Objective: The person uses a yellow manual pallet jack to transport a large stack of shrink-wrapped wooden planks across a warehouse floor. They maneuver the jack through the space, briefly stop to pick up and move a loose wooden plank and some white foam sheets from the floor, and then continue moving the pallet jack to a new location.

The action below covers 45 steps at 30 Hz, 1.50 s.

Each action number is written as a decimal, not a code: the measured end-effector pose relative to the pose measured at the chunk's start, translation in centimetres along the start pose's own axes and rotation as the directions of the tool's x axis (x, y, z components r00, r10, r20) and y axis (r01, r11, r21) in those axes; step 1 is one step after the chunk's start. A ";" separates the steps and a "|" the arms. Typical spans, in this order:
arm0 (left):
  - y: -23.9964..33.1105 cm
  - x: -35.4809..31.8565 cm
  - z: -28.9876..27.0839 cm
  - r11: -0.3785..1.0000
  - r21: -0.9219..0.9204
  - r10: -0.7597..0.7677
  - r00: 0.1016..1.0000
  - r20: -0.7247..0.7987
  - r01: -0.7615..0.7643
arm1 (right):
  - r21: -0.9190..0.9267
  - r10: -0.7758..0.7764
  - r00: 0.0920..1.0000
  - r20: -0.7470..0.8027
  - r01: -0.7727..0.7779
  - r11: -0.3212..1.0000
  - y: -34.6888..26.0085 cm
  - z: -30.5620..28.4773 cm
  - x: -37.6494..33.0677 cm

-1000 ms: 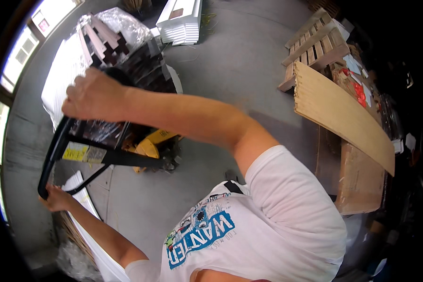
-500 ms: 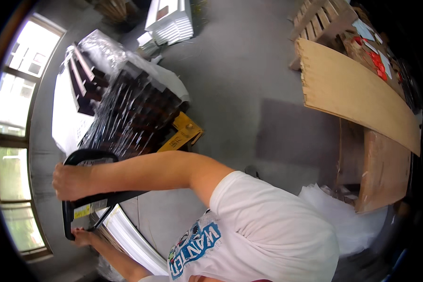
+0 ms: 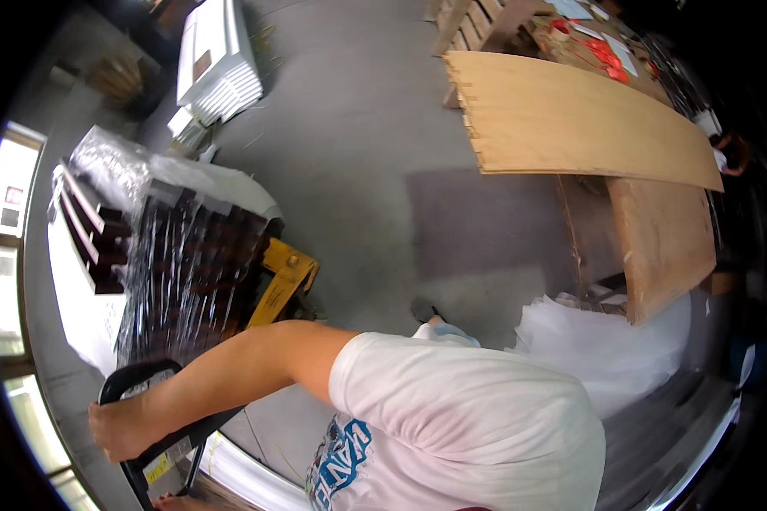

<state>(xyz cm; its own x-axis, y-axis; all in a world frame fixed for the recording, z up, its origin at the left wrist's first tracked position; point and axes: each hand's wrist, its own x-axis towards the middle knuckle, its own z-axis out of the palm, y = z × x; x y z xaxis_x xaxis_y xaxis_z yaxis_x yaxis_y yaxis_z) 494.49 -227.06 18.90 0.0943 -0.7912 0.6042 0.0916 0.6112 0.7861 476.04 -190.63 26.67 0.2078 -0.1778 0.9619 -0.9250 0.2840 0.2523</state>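
Note:
My right arm reaches across to the left, and my right hand (image 3: 121, 428) is closed around the black loop handle of a pallet jack (image 3: 149, 456). My left hand (image 3: 179, 502), mostly cut off by the lower edge, has its fingers closed at the lower end of the same handle. The jack's yellow body (image 3: 285, 277) shows beside the load. That load is a stack of dark brown pieces (image 3: 192, 264) bound in clear stretch film (image 3: 115, 162), with white sheeting at its side.
Long white profiles (image 3: 217, 60) lie stacked at the far left; another white length (image 3: 243, 468) lies near me. At right, a light plywood board (image 3: 579, 115) rests by a brown panel (image 3: 660, 247), with translucent plastic sheeting (image 3: 579, 349) below. My shoe (image 3: 424, 308) stands on the grey floor.
The view has turned, so the load, boards and profiles sit further left. The handle and both hands appear lower, and the left hand is now mostly out of view. My foot has come into sight.

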 end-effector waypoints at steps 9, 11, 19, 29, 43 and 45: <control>9.3 -7.1 1.3 0.999 0.029 0.015 1.000 0.017 -0.015 | -0.113 0.024 0.982 0.187 -0.003 0.994 1.0 -3.2 0.1; 9.5 -7.3 1.1 1.000 0.012 0.023 0.999 0.023 -0.023 | -0.118 0.009 0.972 0.234 0.020 0.993 0.7 -3.6 0.4; 8.6 -6.1 0.5 0.998 0.037 0.040 0.999 0.036 -0.041 | -0.126 0.013 0.968 0.249 0.019 0.992 0.5 -3.2 0.4; 7.1 -5.2 0.1 0.952 -0.259 -0.135 0.982 0.130 0.165 | 0.177 0.042 0.999 0.013 -0.044 0.983 1.6 -2.5 -0.2; 15.0 -23.5 6.7 0.919 -0.341 0.065 0.777 0.626 0.198 | 0.457 0.792 0.420 0.442 -0.866 0.204 15.2 -22.2 -14.5; 15.2 -24.0 8.3 0.914 -0.389 0.173 0.754 0.633 0.117 | 0.483 0.813 0.424 0.400 -0.851 0.206 16.5 -24.3 -16.4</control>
<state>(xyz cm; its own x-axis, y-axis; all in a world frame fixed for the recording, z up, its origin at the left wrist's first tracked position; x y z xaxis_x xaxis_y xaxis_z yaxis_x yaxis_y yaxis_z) 485.42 -198.92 17.42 -0.5407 -0.5028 0.6744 0.4806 0.4734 0.7382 465.07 -160.14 17.67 -0.7910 -0.2210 0.5705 -0.5210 -0.2453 -0.8175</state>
